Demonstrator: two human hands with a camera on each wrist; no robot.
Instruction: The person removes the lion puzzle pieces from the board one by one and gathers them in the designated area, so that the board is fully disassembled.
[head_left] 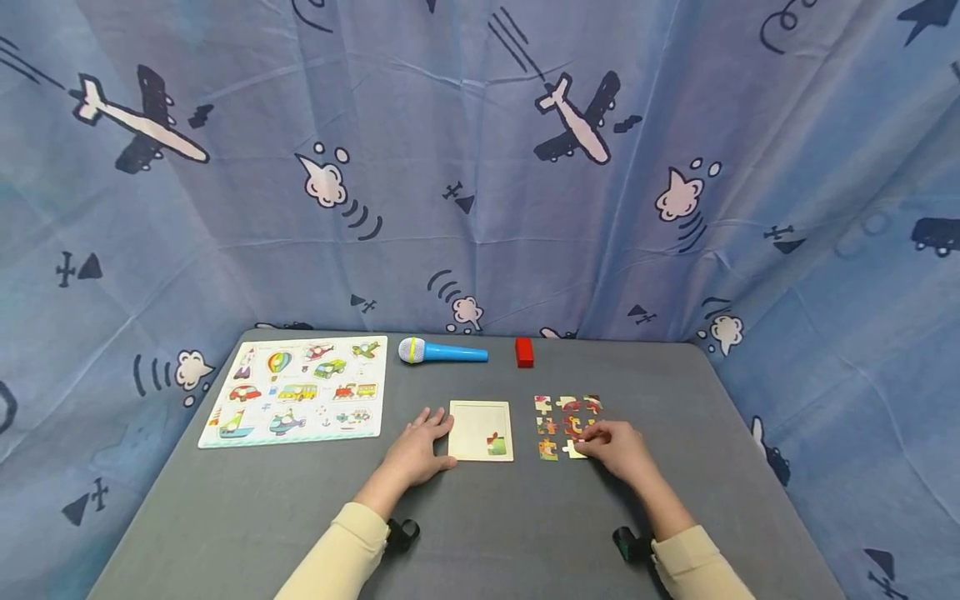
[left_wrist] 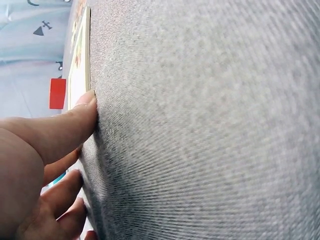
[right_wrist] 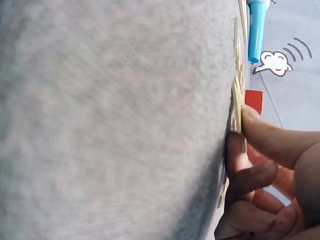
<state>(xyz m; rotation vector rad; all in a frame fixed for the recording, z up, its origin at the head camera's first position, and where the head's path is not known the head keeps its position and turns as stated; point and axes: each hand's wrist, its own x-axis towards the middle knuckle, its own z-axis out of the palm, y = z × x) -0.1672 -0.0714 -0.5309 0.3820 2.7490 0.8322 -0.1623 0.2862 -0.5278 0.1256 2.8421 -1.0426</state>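
Observation:
A pale square puzzle tray [head_left: 472, 429] lies on the table, with one green and red puzzle piece [head_left: 497, 444] in its lower right corner. My left hand [head_left: 418, 450] rests at the tray's left side, fingers spread. In the left wrist view its thumb [left_wrist: 80, 112] touches the tray's edge [left_wrist: 88, 50]. To the tray's right, several picture puzzle pieces [head_left: 547, 426] lie in rows. At the bottom of these rows, my right hand [head_left: 618, 450] pinches a pale puzzle piece [head_left: 573, 450] between thumb and finger; the piece [right_wrist: 237, 107] looks slightly tilted in the right wrist view.
A picture board of vehicles [head_left: 296, 392] lies at the left of the grey table [head_left: 480, 533]. Behind the tray are a blue toy microphone [head_left: 450, 353] and a red block [head_left: 524, 352]. A patterned blue curtain [head_left: 420, 167] hangs beyond the table's back edge.

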